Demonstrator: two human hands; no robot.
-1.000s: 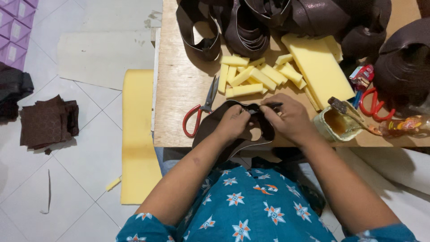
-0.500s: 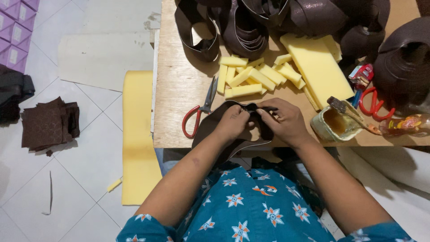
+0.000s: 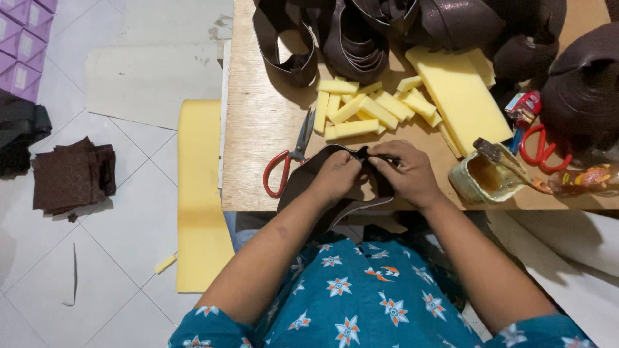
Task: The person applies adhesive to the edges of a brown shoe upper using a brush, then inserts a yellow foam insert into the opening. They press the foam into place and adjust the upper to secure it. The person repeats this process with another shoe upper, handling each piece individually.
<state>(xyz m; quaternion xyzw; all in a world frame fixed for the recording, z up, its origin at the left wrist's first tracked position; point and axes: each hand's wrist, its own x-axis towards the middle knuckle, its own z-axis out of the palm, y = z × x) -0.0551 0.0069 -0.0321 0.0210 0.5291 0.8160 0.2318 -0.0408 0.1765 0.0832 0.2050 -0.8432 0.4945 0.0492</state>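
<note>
My left hand (image 3: 336,175) and my right hand (image 3: 405,173) both pinch a dark brown curved leather piece (image 3: 303,183) at the near edge of the wooden table (image 3: 258,129). The fingertips meet at the top fold of the piece, and its lower part hangs over the table edge toward my lap. Red-handled scissors (image 3: 284,169) lie just left of my left hand. A heap of yellow foam strips (image 3: 361,109) sits right behind both hands.
A glue pot with a brush (image 3: 487,175) stands right of my right hand, beside a second pair of red scissors (image 3: 538,145) and a small bottle (image 3: 590,180). Dark leather bands (image 3: 348,38) and a yellow foam slab (image 3: 458,93) fill the back. A foam sheet (image 3: 200,193) and brown fabric squares (image 3: 68,174) lie on the tiled floor.
The fingers of both hands have shifted slightly along the leather piece's top edge, pressing the fold. Everything else stays where it was.
</note>
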